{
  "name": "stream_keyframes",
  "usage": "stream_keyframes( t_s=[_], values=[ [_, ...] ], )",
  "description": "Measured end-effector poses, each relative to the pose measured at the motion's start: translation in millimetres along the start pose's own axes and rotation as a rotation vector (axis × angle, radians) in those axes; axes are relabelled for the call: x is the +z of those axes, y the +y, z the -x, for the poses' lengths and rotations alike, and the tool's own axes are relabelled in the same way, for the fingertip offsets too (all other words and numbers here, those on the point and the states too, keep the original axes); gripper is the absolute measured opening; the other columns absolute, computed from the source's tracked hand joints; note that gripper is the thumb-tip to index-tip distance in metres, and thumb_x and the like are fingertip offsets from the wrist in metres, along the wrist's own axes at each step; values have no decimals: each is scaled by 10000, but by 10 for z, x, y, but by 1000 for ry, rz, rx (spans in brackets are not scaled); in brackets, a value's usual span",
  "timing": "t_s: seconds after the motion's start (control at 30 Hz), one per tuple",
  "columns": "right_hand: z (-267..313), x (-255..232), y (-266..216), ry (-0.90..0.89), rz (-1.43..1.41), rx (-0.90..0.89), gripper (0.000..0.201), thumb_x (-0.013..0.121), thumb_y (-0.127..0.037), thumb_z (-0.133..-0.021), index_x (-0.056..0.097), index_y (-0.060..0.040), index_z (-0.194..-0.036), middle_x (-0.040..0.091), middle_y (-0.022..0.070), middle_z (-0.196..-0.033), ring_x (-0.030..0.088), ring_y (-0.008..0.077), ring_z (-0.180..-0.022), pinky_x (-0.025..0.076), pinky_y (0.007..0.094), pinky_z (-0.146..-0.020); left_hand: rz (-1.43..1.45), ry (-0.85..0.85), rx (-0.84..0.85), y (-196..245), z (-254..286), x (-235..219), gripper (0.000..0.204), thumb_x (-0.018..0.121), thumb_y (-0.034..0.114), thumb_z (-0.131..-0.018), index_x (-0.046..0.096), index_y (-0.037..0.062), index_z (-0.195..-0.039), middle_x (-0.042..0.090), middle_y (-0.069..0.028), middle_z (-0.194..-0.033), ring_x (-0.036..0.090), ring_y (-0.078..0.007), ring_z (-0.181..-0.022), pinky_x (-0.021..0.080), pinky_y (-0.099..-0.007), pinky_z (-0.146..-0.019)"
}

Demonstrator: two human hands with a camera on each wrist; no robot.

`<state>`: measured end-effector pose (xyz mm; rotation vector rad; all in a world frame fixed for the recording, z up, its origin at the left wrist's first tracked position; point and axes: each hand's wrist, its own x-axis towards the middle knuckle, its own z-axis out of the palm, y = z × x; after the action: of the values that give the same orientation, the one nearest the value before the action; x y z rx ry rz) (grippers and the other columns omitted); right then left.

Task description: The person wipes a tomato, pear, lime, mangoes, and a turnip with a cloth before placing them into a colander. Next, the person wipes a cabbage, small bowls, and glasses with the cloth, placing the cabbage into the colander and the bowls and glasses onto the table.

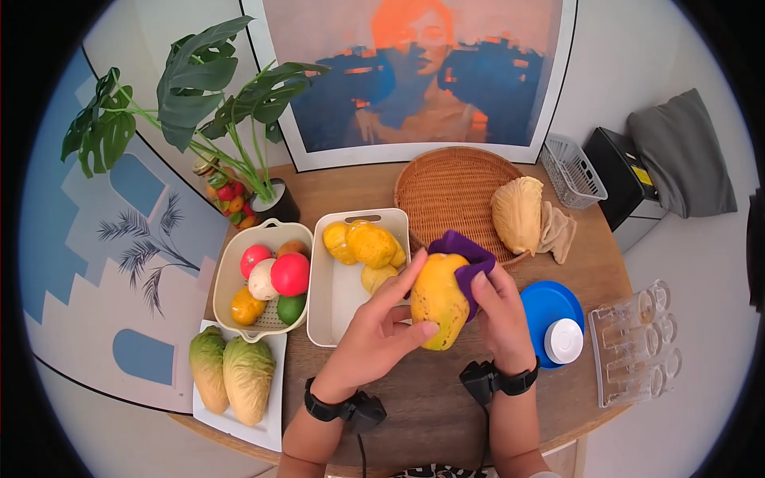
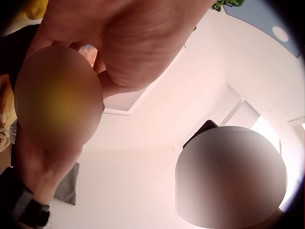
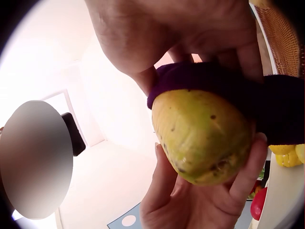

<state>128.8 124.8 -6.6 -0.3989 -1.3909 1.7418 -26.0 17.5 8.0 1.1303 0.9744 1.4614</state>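
Over the middle of the table, both hands hold a yellow papaya [image 1: 438,299] with dark specks. My left hand [image 1: 370,342] grips it from the left, thumb across its lower end and fingers behind. A purple cloth [image 1: 476,267] lies against its upper right side, pinched to the skin by my right hand [image 1: 504,319]. The right wrist view shows the cloth [image 3: 190,74] wrapped over one end of the papaya [image 3: 205,133], with the left hand [image 3: 190,205] cupping the opposite end. In the left wrist view the papaya is hidden by blur.
Left of the hands, a white bin [image 1: 323,319] holds yellow fruit beside a cream colander [image 1: 223,299] of mixed produce. Chinese cabbages [image 1: 247,378] lie on a white tray. Behind is a wicker tray [image 1: 446,191] with another cabbage [image 1: 518,215]. A blue plate [image 1: 546,299] and glasses [image 1: 641,342] stand right.
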Motion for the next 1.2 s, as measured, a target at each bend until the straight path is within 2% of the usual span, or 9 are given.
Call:
stream_keyframes(
  t_s=[0.1, 0.23, 0.47, 0.63, 0.7, 0.83, 1.03, 1.13, 1.2],
  values=[
    [-11, -7, -1, 85, -79, 95, 343, 587, -215, -984, 591, -2, -1253, 663, 40, -1103, 587, 101, -1019, 462, 266, -906, -359, -71, 47, 31, 15, -47, 753, 651, 11, -881, 295, 145, -1531, 425, -112, -1385, 507, -215, -1224, 486, -313, -982],
    [3, -105, -3, 29, -68, 83, 345, 608, -188, -968, 587, 3, -1254, 662, 44, -1116, 593, 102, -1023, 463, 268, -916, -432, -93, 50, 25, 5, -111, 768, 657, -12, -869, 289, 117, -1531, 385, -84, -1450, 494, -220, -1276, 452, -323, -1005],
    [-26, 9, -53, -125, -90, 98, 873, 777, 45, -744, 310, 20, -1480, 428, 119, -1452, 420, 200, -1326, 343, 347, -1107, -203, 121, 136, -45, -34, -44, 739, 648, 6, -878, 301, 108, -1522, 429, -123, -1395, 530, -239, -1237, 516, -289, -927],
    [-5, -60, -60, -188, -4, -2, 778, 776, 18, -760, 386, 19, -1433, 480, 110, -1402, 468, 183, -1273, 377, 333, -1076, -99, 101, 72, -11, -4, -59, 752, 659, 18, -873, 298, 114, -1525, 439, -125, -1379, 530, -225, -1223, 524, -288, -910],
    [21, -81, -97, -159, -40, 63, 707, 766, -14, -786, 422, 19, -1403, 517, 99, -1356, 504, 172, -1224, 402, 323, -1048, -415, -67, -7, 112, 39, -90, 767, 647, -14, -875, 272, 99, -1535, 419, -88, -1418, 524, -214, -1219, 453, -301, -997],
    [49, -14, -100, -46, -78, 96, 456, 707, -112, -877, 541, 16, -1281, 626, 61, -1182, 590, 130, -1060, 466, 292, -949, -490, -28, -35, 192, 69, -74, 756, 680, -10, -838, 355, 127, -1507, 450, -85, -1381, 532, -210, -1201, 459, -311, -992],
    [17, -57, -36, 63, -131, 124, 281, 652, -137, -928, 609, 6, -1167, 668, 38, -1063, 606, 111, -992, 480, 280, -899, -783, -111, 175, 196, 72, -55, 715, 710, -20, -792, 463, 136, -1445, 458, -100, -1359, 534, -216, -1186, 458, -334, -1004],
    [29, -84, -38, 29, -161, 127, 387, 678, -130, -904, 573, 11, -1248, 649, 56, -1140, 600, 119, -1034, 478, 281, -923, -812, -108, 189, 190, 79, -47, 720, 707, -10, -804, 442, 133, -1458, 481, -91, -1344, 526, -218, -1202, 442, -338, -1027],
    [38, -63, -71, -47, -178, 114, 501, 706, -100, -869, 515, 12, -1318, 608, 72, -1220, 577, 135, -1097, 463, 292, -958, -465, 18, 90, 157, 66, -36, 727, 677, -5, -840, 387, 142, -1490, 469, -116, -1374, 540, -254, -1200, 467, -359, -987]
  ],
)
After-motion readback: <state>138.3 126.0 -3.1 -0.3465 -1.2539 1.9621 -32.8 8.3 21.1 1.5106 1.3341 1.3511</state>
